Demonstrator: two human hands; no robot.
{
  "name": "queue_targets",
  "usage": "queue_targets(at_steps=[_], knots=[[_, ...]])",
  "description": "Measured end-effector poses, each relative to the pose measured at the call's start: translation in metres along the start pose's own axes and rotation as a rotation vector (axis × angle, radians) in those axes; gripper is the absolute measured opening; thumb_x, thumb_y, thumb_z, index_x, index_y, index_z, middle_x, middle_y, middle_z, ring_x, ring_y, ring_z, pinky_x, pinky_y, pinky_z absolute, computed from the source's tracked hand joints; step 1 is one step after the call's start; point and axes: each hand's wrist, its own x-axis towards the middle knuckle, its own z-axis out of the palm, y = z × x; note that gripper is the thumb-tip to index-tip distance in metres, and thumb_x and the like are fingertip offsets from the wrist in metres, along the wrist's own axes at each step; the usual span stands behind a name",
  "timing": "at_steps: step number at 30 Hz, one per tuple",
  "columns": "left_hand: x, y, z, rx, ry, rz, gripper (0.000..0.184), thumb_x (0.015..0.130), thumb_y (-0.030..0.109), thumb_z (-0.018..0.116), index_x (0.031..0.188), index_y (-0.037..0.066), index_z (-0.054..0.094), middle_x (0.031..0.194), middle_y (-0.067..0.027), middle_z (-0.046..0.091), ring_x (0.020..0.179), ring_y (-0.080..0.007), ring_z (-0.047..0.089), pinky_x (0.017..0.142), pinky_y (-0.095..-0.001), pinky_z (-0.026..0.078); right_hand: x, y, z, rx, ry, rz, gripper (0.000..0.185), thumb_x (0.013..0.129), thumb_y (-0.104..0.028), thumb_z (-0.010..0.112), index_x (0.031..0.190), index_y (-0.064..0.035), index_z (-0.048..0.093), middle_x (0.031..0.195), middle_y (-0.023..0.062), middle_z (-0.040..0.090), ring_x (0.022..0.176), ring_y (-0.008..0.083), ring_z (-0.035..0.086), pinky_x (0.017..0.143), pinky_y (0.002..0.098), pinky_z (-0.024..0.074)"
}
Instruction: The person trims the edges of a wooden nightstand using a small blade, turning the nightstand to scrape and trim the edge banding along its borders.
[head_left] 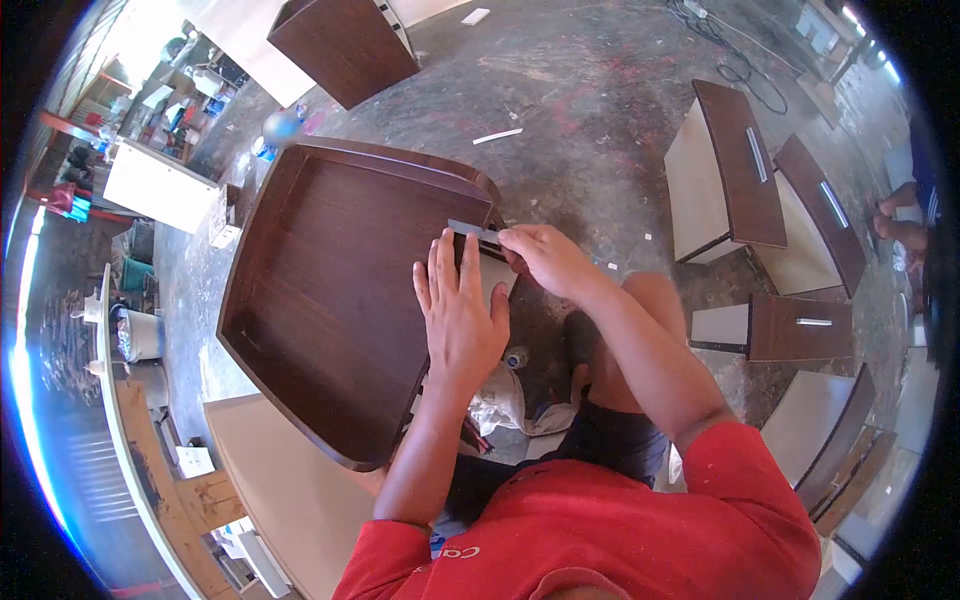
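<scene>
In front of me stands a dark brown wooden cabinet piece (335,235), tray-like, with raised curved rims. My right hand (548,262) is closed around one end of a flat grey metal strip (470,231), which lies at the near right corner of the piece. Whether it is a scraper or a ruler I cannot tell. My left hand (460,315) is spread palm down, with its fingertips at the strip's edge. Part of the corner is hidden behind my hands.
Several drawers with brown fronts and metal handles, such as this upper one (735,165), stand on the floor at right. A brown cabinet (345,50) is at the back. A cable (745,85) lies far right. A bucket (140,335) stands at left. Another person's hand (900,232) shows at the right edge.
</scene>
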Motion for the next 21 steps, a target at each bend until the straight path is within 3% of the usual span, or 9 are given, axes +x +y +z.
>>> queue_targets(at_steps=[9,21], knots=[[0.025,0.004,0.010,0.017,0.002,0.030,0.076,0.105,0.025,0.068,0.171,0.002,0.038,0.176,-0.0285,0.034,0.166,-0.0460,0.029,0.137,-0.0627,0.014,0.009,-0.002,-0.015,0.063,0.062,0.056,0.050,0.112,-0.045,0.055,0.083,-0.0051,0.065,0.073,0.0012,0.059,0.070,0.0148,0.055,0.067,0.0369,0.0447],[0.023,0.004,0.006,0.023,-0.014,0.022,0.075,0.105,0.027,0.068,0.169,-0.001,0.040,0.175,-0.0300,0.034,0.166,-0.0479,0.029,0.137,-0.0617,0.014,0.021,0.011,-0.018,0.067,0.063,-0.038,0.051,0.113,-0.046,0.054,0.081,-0.0068,0.062,0.072,0.0006,0.058,0.069,0.0142,0.053,0.066,0.0366,0.0427]])
